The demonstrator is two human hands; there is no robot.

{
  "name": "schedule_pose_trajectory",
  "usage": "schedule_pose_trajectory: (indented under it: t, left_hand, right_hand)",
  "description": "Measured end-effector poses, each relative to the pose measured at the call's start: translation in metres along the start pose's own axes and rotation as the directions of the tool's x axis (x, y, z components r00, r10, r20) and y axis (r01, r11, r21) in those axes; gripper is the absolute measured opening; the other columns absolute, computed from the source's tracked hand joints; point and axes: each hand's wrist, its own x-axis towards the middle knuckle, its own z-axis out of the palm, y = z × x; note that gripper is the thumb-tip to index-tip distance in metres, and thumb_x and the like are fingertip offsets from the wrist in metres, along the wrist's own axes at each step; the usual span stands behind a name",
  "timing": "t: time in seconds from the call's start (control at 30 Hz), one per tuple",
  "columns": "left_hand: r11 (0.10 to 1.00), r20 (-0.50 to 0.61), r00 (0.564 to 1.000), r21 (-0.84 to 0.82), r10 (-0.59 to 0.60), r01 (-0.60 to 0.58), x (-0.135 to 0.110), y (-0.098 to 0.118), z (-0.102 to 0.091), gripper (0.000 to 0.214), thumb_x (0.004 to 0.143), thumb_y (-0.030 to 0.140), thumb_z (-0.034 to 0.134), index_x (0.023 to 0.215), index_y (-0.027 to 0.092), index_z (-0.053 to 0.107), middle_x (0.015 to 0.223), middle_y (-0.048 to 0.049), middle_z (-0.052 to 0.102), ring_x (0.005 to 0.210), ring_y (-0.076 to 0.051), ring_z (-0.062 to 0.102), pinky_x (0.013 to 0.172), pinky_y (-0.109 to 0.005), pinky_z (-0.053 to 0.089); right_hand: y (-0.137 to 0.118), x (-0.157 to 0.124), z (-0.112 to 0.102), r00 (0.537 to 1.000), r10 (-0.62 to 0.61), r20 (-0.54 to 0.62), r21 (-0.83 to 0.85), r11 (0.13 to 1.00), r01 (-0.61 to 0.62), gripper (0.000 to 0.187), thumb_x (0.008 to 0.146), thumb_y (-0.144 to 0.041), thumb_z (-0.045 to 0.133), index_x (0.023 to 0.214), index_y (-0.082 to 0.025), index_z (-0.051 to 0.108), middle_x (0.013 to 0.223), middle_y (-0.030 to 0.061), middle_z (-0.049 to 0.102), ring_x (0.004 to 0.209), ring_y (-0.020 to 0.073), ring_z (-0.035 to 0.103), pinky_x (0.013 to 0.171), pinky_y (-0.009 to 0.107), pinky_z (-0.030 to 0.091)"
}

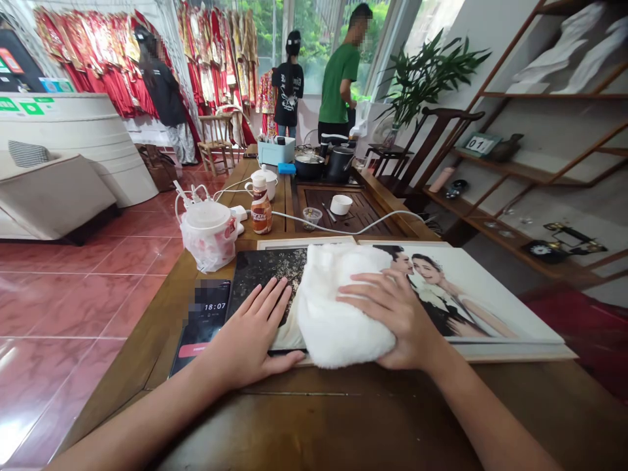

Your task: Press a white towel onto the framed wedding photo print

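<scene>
A large photo album (532, 330) lies open on the wooden table, with a dark speckled picture on its left page and a couple's portrait on its right. My left hand (255, 330) rests flat on the left page, fingers stretched out and holding nothing. In my right hand (405, 317) is a folded white fluffy cloth (338, 320), pressed down over the middle of the album. The cloth covers the inner parts of both pages. Beside my left forearm, a phone (201, 320) showing 18:07 lies partly under the arm.
A plastic-wrapped white bucket (209, 232), a bottle (261, 208) and a lidded cup (265, 180) stand beyond the album's left side. A white cable (333, 229) crosses the table. Farther back are a white bowl (341, 204) and dark pots (338, 163). Several people stand in the background.
</scene>
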Motion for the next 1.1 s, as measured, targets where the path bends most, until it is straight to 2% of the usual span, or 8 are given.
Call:
schedule_pose_trajectory:
  t: [0.13,0.33,0.53,0.73,0.93,1.1]
  left_hand:
    - [0.999,0.021,0.999,0.015,0.035,-0.035,0.000,-0.001,-0.001,0.089,0.090,0.068,0.040,0.152,0.006,0.023,0.158,-0.0173,0.022,0.147,-0.031,0.016,0.118,-0.045,0.020]
    - [1.000,0.005,1.000,-0.004,-0.008,0.008,-0.001,0.000,0.002,0.092,0.090,0.072,0.033,0.152,0.005,0.021,0.158,-0.0177,0.020,0.147,-0.032,0.016,0.118,-0.046,0.019]
    - [1.000,0.030,0.999,0.017,0.016,-0.017,-0.001,0.001,-0.001,0.088,0.092,0.067,0.038,0.152,0.004,0.022,0.159,-0.0171,0.017,0.147,-0.031,0.015,0.118,-0.046,0.020]
    - [1.000,0.034,0.999,0.012,-0.012,0.011,-0.001,0.001,-0.001,0.094,0.090,0.073,0.031,0.152,0.003,0.021,0.158,-0.0188,0.016,0.146,-0.033,0.015,0.118,-0.047,0.020]
    - [0.999,0.038,0.999,0.030,0.020,-0.021,-0.001,0.000,-0.001,0.088,0.091,0.066,0.038,0.152,0.004,0.023,0.159,-0.0175,0.017,0.147,-0.031,0.014,0.119,-0.045,0.019]
    - [1.000,0.049,0.999,0.015,-0.009,0.009,0.001,0.001,-0.001,0.092,0.091,0.072,0.031,0.152,0.004,0.021,0.159,-0.0180,0.015,0.147,-0.032,0.013,0.118,-0.047,0.019]
  right_hand:
    - [-0.009,0.003,0.004,0.994,-0.096,-0.046,0.132,0.986,0.101,0.055,0.071,-0.046,0.051,0.120,-0.022,0.057,0.117,0.0075,0.069,0.114,0.0319,0.056,0.096,0.051,0.026]
    - [0.002,0.001,-0.003,0.999,0.046,0.011,-0.020,0.999,-0.045,0.056,0.068,-0.033,0.063,0.121,-0.019,0.055,0.121,0.0108,0.066,0.116,0.0326,0.055,0.096,0.049,0.029]
    - [-0.005,0.002,0.005,0.995,-0.078,-0.067,0.109,0.990,0.085,0.051,0.073,-0.044,0.050,0.118,-0.021,0.059,0.114,0.0076,0.069,0.112,0.0316,0.057,0.096,0.051,0.026]
    - [0.003,0.000,0.001,1.000,0.005,-0.028,-0.004,1.000,-0.006,0.053,0.071,-0.043,0.065,0.117,-0.018,0.058,0.115,0.0115,0.067,0.112,0.0330,0.057,0.095,0.050,0.029]
    - [-0.006,0.001,0.006,0.991,-0.101,-0.086,0.088,0.990,0.109,0.051,0.080,-0.051,0.044,0.118,-0.020,0.059,0.111,0.0091,0.069,0.110,0.0318,0.058,0.094,0.052,0.027]
    - [0.001,-0.001,0.004,0.996,-0.050,-0.067,0.012,0.999,0.051,0.048,0.076,-0.042,0.054,0.117,-0.018,0.058,0.111,0.0114,0.068,0.109,0.0316,0.058,0.092,0.050,0.029]
